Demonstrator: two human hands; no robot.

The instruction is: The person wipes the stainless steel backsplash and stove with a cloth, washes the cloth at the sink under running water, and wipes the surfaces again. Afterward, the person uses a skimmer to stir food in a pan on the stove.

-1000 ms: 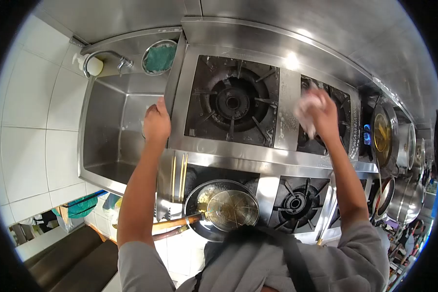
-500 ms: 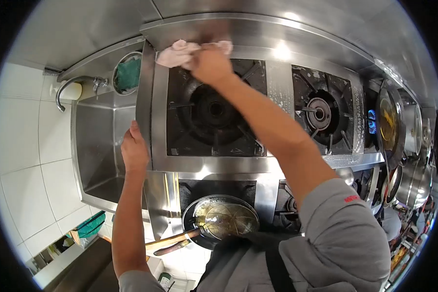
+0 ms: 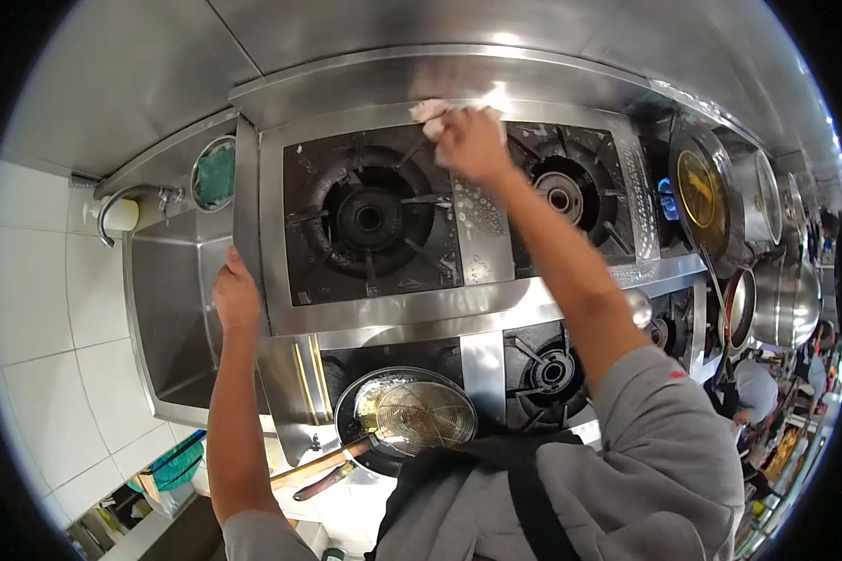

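Observation:
My right hand (image 3: 477, 145) is closed on a crumpled pale pink cloth (image 3: 429, 112). It presses the cloth on the steel back strip of the stove, above the gap between two burners, and is a little blurred. Under it, white suds and drops spot the steel strip (image 3: 480, 245) between the left burner (image 3: 369, 219) and the right burner (image 3: 558, 193). My left hand (image 3: 238, 297) is at the metal edge (image 3: 249, 215) between sink and stove, thumb pointing up along it. Its other fingers look curled around the edge and are partly hidden.
A steel sink (image 3: 173, 309) with a faucet (image 3: 112, 192) lies left, with a green pad (image 3: 215, 178) in a bowl at its corner. A wok (image 3: 351, 416) holds a wire strainer (image 3: 426, 419) in front. A blue flame (image 3: 667, 198) burns beside a pan of oil (image 3: 700, 187). A person (image 3: 756, 391) is at far right.
My right hand has moved the cloth rightward along the back strip, from behind the left burner to between the burners. The view has shifted; my left hand keeps its place at the metal edge.

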